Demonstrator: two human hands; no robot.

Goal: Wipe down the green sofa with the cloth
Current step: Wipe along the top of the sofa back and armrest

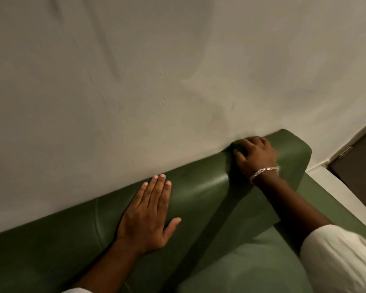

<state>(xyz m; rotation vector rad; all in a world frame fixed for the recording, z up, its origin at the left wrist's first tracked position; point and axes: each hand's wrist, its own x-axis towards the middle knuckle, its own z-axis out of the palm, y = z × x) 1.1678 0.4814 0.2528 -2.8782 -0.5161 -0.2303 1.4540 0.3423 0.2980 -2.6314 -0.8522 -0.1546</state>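
The green sofa [201, 187] has a smooth leather-like backrest that runs diagonally against a pale wall. My right hand [255, 154] presses down on the top of the backrest near its right end, closed over a green cloth [234, 145]. Only a small bright green edge of the cloth shows under the fingers, next to the wall. My left hand [149, 210] lies flat on the backrest farther left, fingers spread, holding nothing. A metal bracelet circles my right wrist.
The pale wall [156, 70] stands directly behind the backrest. A seat cushion [251, 267] lies at the lower right. A dark door [359, 163] and a pale floor strip show at the far right.
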